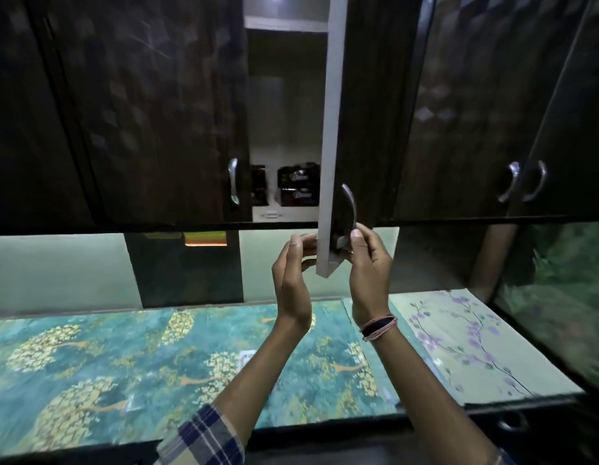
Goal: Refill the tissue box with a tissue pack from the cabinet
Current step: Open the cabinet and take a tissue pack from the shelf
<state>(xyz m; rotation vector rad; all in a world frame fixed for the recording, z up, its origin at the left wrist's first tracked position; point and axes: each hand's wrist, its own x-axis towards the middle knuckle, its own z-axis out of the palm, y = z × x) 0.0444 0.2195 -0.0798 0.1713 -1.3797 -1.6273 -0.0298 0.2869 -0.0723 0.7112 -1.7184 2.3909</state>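
Observation:
A dark wall cabinet hangs above the counter, and one door (331, 135) stands swung out edge-on toward me. My right hand (366, 260) grips the lower end of its curved metal handle (350, 209). My left hand (293, 273) is at the door's bottom left edge, fingertips touching it. In the gap behind the door, two dark packs (298, 187) sit on the lower white shelf (284, 214); a third dark item (259, 186) shows partly at the left. No tissue box is in view.
Closed cabinet doors with metal handles (233, 181) flank the open one on both sides. Below lies a counter (123, 357) covered in teal tree-patterned sheet, with a pale floral sheet (465, 340) at the right. A dark panel (187, 270) stands against the green wall.

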